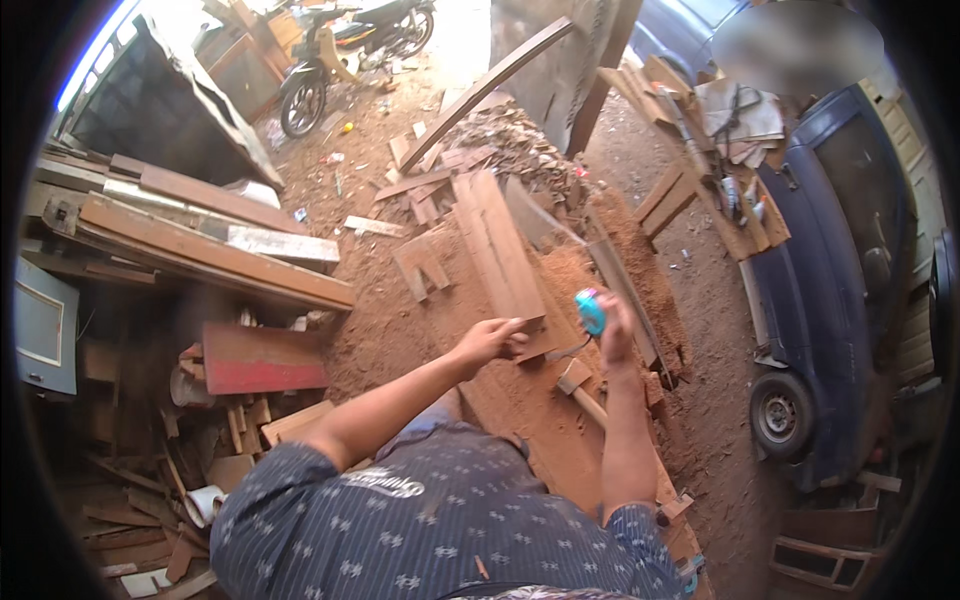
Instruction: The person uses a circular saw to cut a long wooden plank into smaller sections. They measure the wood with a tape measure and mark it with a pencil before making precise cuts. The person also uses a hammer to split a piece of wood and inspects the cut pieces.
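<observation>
My right hand (616, 330) is closed round a small turquoise tape measure (590, 312), held above the sawdust-covered workbench (500, 400). A thin dark strip curves down from near the tape measure toward the board's end; whether it is the blade I cannot tell. At the near left corner of a long brown wooden board (498, 245), my left hand (488, 342) has its fingers curled against the end. The board lies lengthwise, pointing away from me. Just below my right hand rests a wooden-handled mallet (577, 378), partly hidden by my forearm.
Stacked planks (220, 235) and a red panel (265, 358) are at the left. Wood offcuts (500, 140) heap up beyond the board. A dark blue vehicle (815, 300) stands at the right, beside a wooden rack (710, 170). A motorcycle (350, 45) is parked far back.
</observation>
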`<move>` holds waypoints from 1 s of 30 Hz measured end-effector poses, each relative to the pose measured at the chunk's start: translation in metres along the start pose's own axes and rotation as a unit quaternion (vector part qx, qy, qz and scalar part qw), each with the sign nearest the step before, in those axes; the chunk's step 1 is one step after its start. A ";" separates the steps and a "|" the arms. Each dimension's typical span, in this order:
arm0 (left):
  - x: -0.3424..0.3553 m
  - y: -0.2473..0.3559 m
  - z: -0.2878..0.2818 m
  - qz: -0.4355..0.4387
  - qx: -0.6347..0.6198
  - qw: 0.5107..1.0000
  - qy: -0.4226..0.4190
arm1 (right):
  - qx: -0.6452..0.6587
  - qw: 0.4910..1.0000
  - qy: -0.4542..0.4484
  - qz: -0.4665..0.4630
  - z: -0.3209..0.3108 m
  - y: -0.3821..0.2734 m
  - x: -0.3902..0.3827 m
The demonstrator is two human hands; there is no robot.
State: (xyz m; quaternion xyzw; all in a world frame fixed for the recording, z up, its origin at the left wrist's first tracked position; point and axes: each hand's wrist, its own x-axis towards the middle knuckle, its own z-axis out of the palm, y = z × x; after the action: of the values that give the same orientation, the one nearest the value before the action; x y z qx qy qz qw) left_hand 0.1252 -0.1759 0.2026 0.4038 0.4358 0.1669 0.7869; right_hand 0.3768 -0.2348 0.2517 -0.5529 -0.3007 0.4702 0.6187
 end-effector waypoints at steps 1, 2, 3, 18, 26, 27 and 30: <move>0.011 0.008 0.008 -0.017 -0.003 1.000 -0.026 | -0.005 0.999 -0.043 0.015 0.020 0.018 -0.014; 0.019 0.014 0.012 -0.035 -0.007 0.998 -0.054 | -0.028 0.999 -0.010 0.018 0.039 0.038 -0.022; 0.029 0.011 0.009 -0.042 -0.002 0.997 -0.063 | -0.054 0.998 0.026 0.024 0.054 0.059 -0.029; 0.207 0.109 -0.165 -0.053 0.186 0.981 0.031 | -0.225 0.965 0.039 0.128 0.078 0.147 -0.038; 0.330 0.149 -0.257 -0.004 -0.026 0.990 0.140 | -0.258 0.936 0.177 0.161 0.082 0.195 -0.072; 0.330 0.136 -0.244 -0.012 -0.018 0.990 0.141 | -0.289 0.926 0.190 0.150 0.086 0.195 -0.059; 0.332 0.099 -0.234 -0.044 -0.050 0.993 0.101 | -0.341 0.908 0.189 0.151 0.102 0.184 -0.007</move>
State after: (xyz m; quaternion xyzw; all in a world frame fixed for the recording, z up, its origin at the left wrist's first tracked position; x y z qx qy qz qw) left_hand 0.1292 0.2043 0.0280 0.3251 0.5212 0.1938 0.7649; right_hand 0.2372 -0.2105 0.0959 -0.8476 -0.2326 0.3134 0.3595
